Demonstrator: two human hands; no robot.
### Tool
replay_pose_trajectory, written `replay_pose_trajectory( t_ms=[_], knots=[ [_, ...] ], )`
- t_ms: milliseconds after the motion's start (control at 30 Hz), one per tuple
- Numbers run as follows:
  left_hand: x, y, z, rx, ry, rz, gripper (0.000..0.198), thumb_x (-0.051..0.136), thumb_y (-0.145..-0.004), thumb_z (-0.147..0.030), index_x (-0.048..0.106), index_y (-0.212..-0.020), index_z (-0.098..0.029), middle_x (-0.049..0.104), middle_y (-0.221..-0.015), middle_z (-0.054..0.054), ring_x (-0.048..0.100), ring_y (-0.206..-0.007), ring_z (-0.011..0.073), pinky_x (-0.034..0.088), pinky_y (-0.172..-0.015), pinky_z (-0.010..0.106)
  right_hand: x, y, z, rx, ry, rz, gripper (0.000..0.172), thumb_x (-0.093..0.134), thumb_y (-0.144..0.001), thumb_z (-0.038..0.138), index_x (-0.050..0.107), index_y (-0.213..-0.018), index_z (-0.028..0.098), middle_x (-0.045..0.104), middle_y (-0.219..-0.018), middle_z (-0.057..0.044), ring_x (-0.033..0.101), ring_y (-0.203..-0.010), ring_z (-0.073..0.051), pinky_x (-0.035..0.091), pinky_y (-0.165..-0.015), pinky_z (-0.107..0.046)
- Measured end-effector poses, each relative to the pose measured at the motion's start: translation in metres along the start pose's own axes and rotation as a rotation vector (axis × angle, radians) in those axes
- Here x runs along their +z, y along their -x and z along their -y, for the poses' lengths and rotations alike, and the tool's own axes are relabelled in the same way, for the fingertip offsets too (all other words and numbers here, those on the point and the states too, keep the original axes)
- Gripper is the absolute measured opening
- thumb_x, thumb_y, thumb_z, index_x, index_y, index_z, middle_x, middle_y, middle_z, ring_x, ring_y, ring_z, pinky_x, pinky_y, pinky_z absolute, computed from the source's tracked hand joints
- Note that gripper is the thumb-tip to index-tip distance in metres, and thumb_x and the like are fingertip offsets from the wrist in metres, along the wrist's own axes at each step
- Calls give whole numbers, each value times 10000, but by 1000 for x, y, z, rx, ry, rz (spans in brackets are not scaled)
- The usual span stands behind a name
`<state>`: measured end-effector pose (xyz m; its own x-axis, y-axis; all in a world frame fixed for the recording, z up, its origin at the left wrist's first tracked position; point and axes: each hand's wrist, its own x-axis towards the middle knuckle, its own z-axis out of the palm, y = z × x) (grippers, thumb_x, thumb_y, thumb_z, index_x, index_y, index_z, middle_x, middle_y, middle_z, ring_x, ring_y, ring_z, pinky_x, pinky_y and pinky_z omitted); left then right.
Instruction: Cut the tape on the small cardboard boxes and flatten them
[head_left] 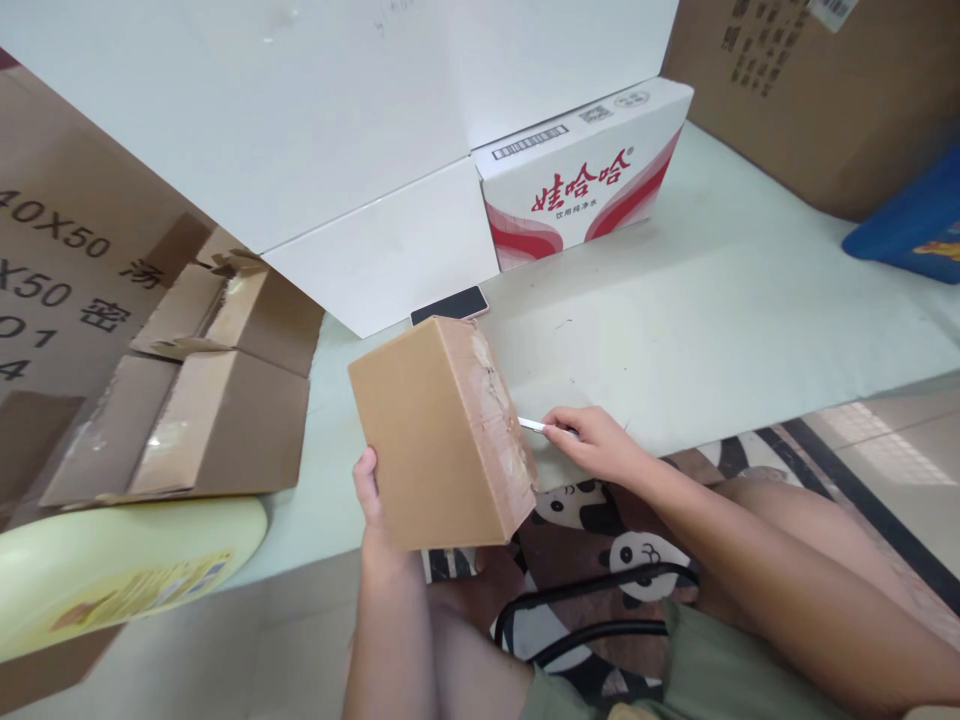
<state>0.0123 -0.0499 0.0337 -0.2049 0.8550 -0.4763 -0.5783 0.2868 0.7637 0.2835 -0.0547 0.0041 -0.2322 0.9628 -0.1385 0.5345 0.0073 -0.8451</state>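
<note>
My left hand (373, 505) grips a small brown cardboard box (439, 435) from below, thumb on its near face, and holds it tilted on edge above my lap. The box's right side carries old, torn clear tape. My right hand (596, 440) pinches a thin white blade-like tool (532, 425) whose tip touches the taped side of the box. Both hands are closed on what they hold.
A dark phone (450, 305) lies on the pale floor sheet behind the box. Large white cartons (360, 150) and a red-and-white printed carton (585, 180) stand behind. Opened brown boxes (195, 400) lie at left, a yellow lid (112, 560) near left, a blue bag (911, 225) at right.
</note>
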Motion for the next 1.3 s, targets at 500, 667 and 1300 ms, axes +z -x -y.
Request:
replay_pose_trajectory(
  t_ms=[500, 667, 1300],
  knots=[
    [-5, -6, 0, -58, 0, 51, 411, 677, -672, -569, 710, -871, -211, 757, -769, 56, 711, -661, 234, 545, -541, 291, 1, 0, -1, -7, 28, 15, 298, 442, -906, 398, 634, -812, 191, 566, -634, -2, 512, -613, -158, 323, -609, -277],
    [-3, -3, 0, -90, -4, 51, 410, 694, -661, -553, 711, -891, -214, 764, -794, 53, 718, -687, 235, 554, -566, 292, 1, 0, 0, -9, 49, 22, 291, 447, -910, 381, 642, -815, 186, 576, -648, -7, 505, -616, -154, 319, -612, -275],
    [-7, -8, 2, -101, -42, 96, 433, 665, -717, -558, 705, -946, -192, 755, -848, 81, 721, -749, 267, 578, -736, 377, 0, 0, 1, -19, 81, 20, 292, 453, -922, 366, 660, -821, 186, 597, -645, -12, 514, -603, -155, 312, -603, -276]
  ],
)
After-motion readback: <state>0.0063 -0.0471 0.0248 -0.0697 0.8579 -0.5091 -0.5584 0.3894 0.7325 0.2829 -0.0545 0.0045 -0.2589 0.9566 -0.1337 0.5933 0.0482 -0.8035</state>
